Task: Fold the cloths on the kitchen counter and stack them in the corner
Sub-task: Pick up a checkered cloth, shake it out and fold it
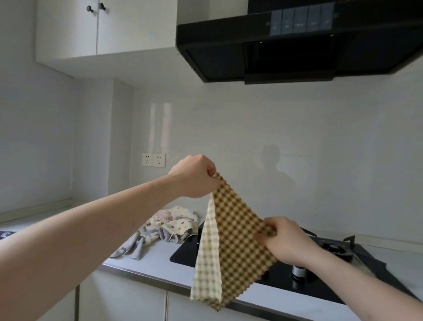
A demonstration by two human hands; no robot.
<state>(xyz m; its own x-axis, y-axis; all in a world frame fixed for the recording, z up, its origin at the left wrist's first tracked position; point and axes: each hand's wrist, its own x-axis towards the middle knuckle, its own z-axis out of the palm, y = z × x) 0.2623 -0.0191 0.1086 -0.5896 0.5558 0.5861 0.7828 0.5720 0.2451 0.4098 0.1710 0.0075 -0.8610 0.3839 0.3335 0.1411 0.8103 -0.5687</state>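
Note:
A brown-and-cream checked cloth (236, 246) hangs in the air above the counter's front edge. My left hand (196, 175) pinches its top corner, held high. My right hand (281, 239) pinches the cloth's right corner, lower down over the hob. The cloth's paler back side shows along its left edge, and its bottom corner dangles free. A heap of unfolded cloths (165, 226), dotted cream ones and a grey one, lies crumpled on the white counter (152, 262) behind my left arm.
A black gas hob (315, 274) with a knob and a burner grate is set into the counter at the right. A black extractor hood (297, 42) juts out overhead. White wall cupboards (98, 27) hang upper left. The counter corner (45, 211) lies far left.

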